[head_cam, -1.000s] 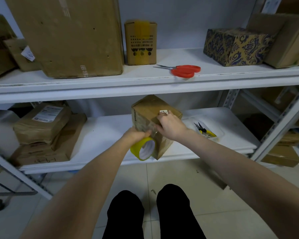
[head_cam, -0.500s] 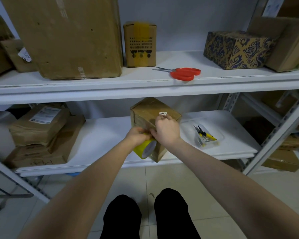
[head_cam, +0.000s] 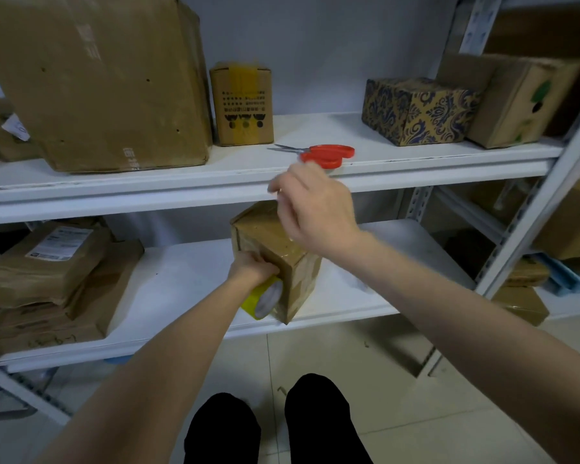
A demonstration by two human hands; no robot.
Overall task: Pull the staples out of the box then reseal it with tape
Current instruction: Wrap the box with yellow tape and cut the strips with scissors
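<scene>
Box (head_cam: 265, 236) on lower white shelf (head_cam: 188, 279)

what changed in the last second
The right hand lifted off the box and rose toward the red scissors on the upper shelf. The left hand still holds the yellow tape roll against the box, which stays on the lower shelf.

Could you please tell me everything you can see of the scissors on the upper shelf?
The scissors have red plastic-looking handles and slim metal blades, closed and pointing left. They lie flat near the front edge of the white upper shelf, between a small printed carton and a blue-patterned box, touching neither. The blurred right hand overlaps the lower handle in view; contact cannot be told.
</scene>
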